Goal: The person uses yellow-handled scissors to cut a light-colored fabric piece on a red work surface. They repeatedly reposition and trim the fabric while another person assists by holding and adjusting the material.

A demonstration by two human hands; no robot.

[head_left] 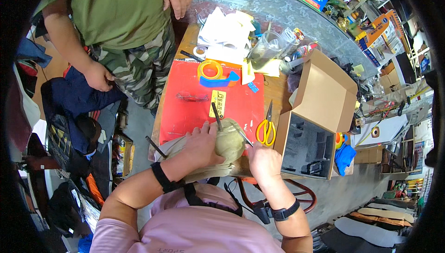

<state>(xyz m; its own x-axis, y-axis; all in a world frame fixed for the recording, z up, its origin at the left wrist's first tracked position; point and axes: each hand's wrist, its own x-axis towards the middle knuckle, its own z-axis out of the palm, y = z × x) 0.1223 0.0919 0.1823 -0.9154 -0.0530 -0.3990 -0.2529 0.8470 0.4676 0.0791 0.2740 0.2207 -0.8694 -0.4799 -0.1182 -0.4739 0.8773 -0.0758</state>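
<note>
Khaki cloth piece [230,142] lies over the near edge of the red mat [243,107] — probably light, limp, best pinned near its rim — left hand [200,147] flat on it, fingers slightly spread, right hand [265,160] closed round a slim metallic tool [245,138].

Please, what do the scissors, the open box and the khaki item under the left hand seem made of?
Scissors: smooth, even yellow handles suggest plastic; the grey blades look metal. Open box: matte brown, folded panels suggest cardboard. Khaki item: matte, softly creased surface suggests fabric, weave unclear.
</note>
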